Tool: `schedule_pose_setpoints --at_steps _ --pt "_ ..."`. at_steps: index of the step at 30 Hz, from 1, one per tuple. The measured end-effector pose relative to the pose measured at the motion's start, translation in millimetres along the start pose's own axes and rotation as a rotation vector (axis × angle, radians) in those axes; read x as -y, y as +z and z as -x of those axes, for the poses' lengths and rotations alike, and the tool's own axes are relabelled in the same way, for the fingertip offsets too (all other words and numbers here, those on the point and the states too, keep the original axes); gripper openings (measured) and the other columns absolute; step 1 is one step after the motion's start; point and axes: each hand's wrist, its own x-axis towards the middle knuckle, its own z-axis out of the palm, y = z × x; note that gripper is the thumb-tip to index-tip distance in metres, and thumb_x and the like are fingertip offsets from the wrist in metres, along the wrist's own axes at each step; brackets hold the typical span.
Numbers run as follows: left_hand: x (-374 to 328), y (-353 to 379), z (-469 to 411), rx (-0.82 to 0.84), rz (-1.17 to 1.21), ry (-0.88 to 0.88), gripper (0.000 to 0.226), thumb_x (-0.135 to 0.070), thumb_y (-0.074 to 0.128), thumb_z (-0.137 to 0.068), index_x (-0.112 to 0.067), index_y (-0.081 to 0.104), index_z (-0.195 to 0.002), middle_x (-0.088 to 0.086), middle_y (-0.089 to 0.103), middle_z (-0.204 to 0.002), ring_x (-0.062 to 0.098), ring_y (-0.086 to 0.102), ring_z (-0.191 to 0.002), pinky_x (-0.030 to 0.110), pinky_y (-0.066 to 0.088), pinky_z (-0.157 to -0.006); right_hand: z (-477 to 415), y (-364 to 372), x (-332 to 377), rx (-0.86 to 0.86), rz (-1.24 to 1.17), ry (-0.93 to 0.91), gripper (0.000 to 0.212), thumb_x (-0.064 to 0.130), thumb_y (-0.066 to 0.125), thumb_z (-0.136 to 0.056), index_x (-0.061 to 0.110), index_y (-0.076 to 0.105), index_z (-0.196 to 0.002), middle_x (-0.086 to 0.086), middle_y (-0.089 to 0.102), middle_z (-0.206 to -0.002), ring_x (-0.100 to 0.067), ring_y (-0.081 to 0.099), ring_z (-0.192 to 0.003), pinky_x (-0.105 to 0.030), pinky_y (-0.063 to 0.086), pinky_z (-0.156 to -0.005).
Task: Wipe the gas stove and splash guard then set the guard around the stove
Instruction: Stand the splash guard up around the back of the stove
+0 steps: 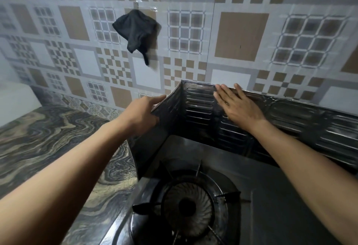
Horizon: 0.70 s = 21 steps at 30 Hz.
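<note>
Patterned tiles in beige, grey and white cover the wall behind a marbled surface, and a dark cloth hangs on that wall, above the left hand and well apart from it.

The gas stove sits on the surface below both forearms, its burner with black pan supports nearest the camera. The splash guard, a dark ribbed metal sheet, stands upright and folded at a corner between the two hands.

The left hand grips the top edge of the guard's side panel, with the thumb curled near the edge and a finger stretched along it toward the corner. That panel drops from the hand along the stove's left edge, between the stove and the surface.

The right hand lies flat on the inner face of the back panel, fingers straight and spread, fingertips at the panel's top edge, holding nothing. From this hand the back panel runs on rightward along the rear of the stove to the frame edge, close to the wall.

Left of the left hand the marbled surface stretches wide toward the wall's corner.
</note>
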Motion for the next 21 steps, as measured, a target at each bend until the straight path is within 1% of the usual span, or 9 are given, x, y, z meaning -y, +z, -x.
schedule_pose_setpoints --at_steps 2,6,9,11,13,14,17,19,21 --pt "0.5 -0.2 0.1 -0.003 -0.010 0.002 0.075 -0.002 0.068 -0.082 -0.028 0.045 -0.149 0.003 0.058 -0.141 0.026 0.055 -0.128 0.017 0.033 -0.088 -0.7 4.0 -0.8 -0.014 0.003 -0.014 0.060 0.009 0.027 -0.098 -0.002 0.007 -0.154 -0.022 -0.004 -0.160 -0.035 -0.001 -0.150 -0.056 -0.003 -0.120" --pt "-7.3 2.3 2.3 -0.046 0.050 -0.004 0.070 -0.002 0.065 -0.083 -0.030 0.048 -0.146 0.001 0.063 -0.135 0.024 0.061 -0.119 0.018 0.038 -0.083 4.6 10.2 0.1 -0.032 -0.013 -0.066 0.059 0.005 0.027 -0.098 -0.005 0.009 -0.153 -0.027 0.001 -0.160 -0.039 0.004 -0.150 -0.056 -0.002 -0.120" --pt "-14.0 7.7 1.0 -0.046 0.072 -0.014 0.071 -0.002 0.063 -0.083 -0.032 0.048 -0.146 0.002 0.066 -0.131 0.025 0.064 -0.114 0.021 0.041 -0.083 2.0 3.5 5.0 -0.015 -0.098 -0.075 0.065 0.010 0.044 -0.095 -0.004 0.017 -0.152 -0.029 0.011 -0.159 -0.041 0.014 -0.148 -0.055 0.008 -0.121" --pt "-13.8 8.9 -0.2 -0.048 0.072 -0.043 0.069 -0.009 0.068 -0.085 -0.026 0.045 -0.148 0.005 0.062 -0.136 0.027 0.060 -0.121 0.023 0.041 -0.093 -8.4 -8.2 10.9 -0.016 -0.185 -0.076 0.075 0.022 0.062 -0.089 -0.003 0.028 -0.151 -0.029 0.023 -0.156 -0.042 0.025 -0.146 -0.054 0.019 -0.120" --pt "-11.9 6.5 2.5 -0.036 0.105 -0.098 0.073 -0.021 0.074 -0.085 -0.018 0.042 -0.151 0.008 0.058 -0.141 0.026 0.056 -0.128 0.028 0.040 -0.103 -22.4 -19.7 16.2 -0.053 -0.277 -0.072 0.077 0.027 0.068 -0.087 -0.001 0.033 -0.150 -0.028 0.030 -0.155 -0.040 0.031 -0.144 -0.053 0.025 -0.118" --pt "-10.5 5.1 5.1 -0.023 0.118 -0.116 0.076 -0.025 0.076 -0.084 -0.016 0.041 -0.151 0.009 0.058 -0.140 0.026 0.057 -0.127 0.030 0.041 -0.104 -30.1 -25.3 18.5 -0.078 -0.335 -0.065 0.077 0.027 0.068 -0.088 0.001 0.033 -0.151 -0.026 0.031 -0.155 -0.039 0.032 -0.144 -0.052 0.026 -0.118" --pt "-8.7 0.6 15.2 0.014 0.088 -0.125 0.074 -0.027 0.077 -0.083 -0.020 0.044 -0.149 0.008 0.068 -0.126 0.023 0.067 -0.107 0.031 0.050 -0.095 -58.8 -43.9 25.9 -0.114 -0.575 -0.051 0.077 0.020 0.069 -0.091 0.006 0.027 -0.154 -0.021 0.026 -0.159 -0.035 0.029 -0.146 -0.046 0.023 -0.120" --pt "-9.0 -1.1 19.5 0.044 0.022 -0.108 0.058 -0.022 0.073 -0.083 -0.027 0.057 -0.139 0.004 0.074 -0.108 0.022 0.068 -0.091 0.029 0.051 -0.082 -81.1 -58.2 30.6 -0.095 -0.704 -0.047 0.072 0.018 0.065 -0.095 0.013 0.026 -0.155 -0.015 0.019 -0.162 -0.031 0.020 -0.150 -0.043 0.014 -0.122" --pt "-10.5 -1.1 21.0 0.067 -0.030 -0.091 0.038 -0.015 0.067 -0.084 -0.026 0.066 -0.120 0.003 0.073 -0.094 0.025 0.066 -0.086 0.028 0.045 -0.071 -102.7 -70.4 34.3 -0.067 -0.813 -0.044 0.060 0.020 0.059 -0.098 0.020 0.033 -0.152 -0.010 0.019 -0.163 -0.027 0.014 -0.151 -0.044 0.011 -0.123"
